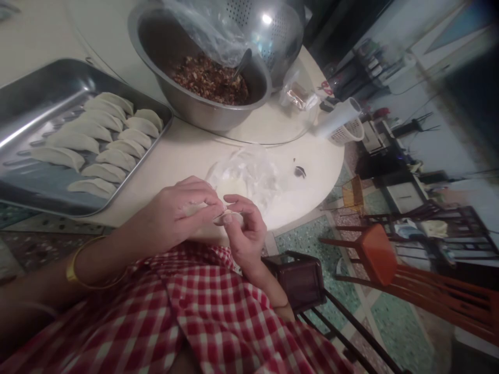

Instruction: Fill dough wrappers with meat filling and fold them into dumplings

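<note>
Dumpling (228,217) pinched between fingers (208,206) of my left hand (183,217) and right hand (246,235), held off the counter (187,150) so both reach its edge; tray (39,98) close at left.

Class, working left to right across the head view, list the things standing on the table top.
Metal tray of dumplings → steel bowl of filling → clear plastic packet → white roll. The dumpling pinched between left hand and right hand overlaps the bowl, so omitted.
</note>
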The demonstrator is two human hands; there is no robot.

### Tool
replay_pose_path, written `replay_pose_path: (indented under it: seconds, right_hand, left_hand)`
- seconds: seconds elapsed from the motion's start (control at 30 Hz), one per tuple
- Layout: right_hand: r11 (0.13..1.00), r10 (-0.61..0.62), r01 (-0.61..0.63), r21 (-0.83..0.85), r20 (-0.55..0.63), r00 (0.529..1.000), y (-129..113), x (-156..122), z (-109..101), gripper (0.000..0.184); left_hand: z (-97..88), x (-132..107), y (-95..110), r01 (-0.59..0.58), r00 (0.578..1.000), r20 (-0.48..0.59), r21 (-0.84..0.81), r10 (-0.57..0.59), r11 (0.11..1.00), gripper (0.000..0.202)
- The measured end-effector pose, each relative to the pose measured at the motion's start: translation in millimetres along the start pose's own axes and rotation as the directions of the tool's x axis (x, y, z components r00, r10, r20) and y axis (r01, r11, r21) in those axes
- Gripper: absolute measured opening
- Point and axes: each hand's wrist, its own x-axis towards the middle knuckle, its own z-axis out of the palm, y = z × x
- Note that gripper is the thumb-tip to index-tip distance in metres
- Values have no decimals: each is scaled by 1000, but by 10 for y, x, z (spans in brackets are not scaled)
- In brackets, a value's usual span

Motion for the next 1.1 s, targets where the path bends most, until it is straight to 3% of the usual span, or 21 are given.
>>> replay_pose_path:
  seconds: [0.13,0.33,0.7,0.93,1.1]
  right_hand:
    - [998,-60,60,-20,-8,998,25,1,-6,13]
    - [963,-258,256,-88,-13,966,92,22,-26,11]
    - [920,-338,339,-198,45,940,144,27,19,12]
    - [915,-352,367,-166,114,929,73,44,14,14]
    - [920,-341,359,-157,132,931,58,31,2,13]
  left_hand:
    - [-16,-28,-5,-25,1000,-13,9,25,1000,20]
    - [-81,-97,-65,-21,999,-35,120,26,993,8]
    - [-90,-44,-33,-186,982,-1,185,190,965,11]
    - [-55,-81,-44,-168,985,-9,224,174,960,12]
    - [-17,-119,-38,-140,980,-96,273,172,952,3]
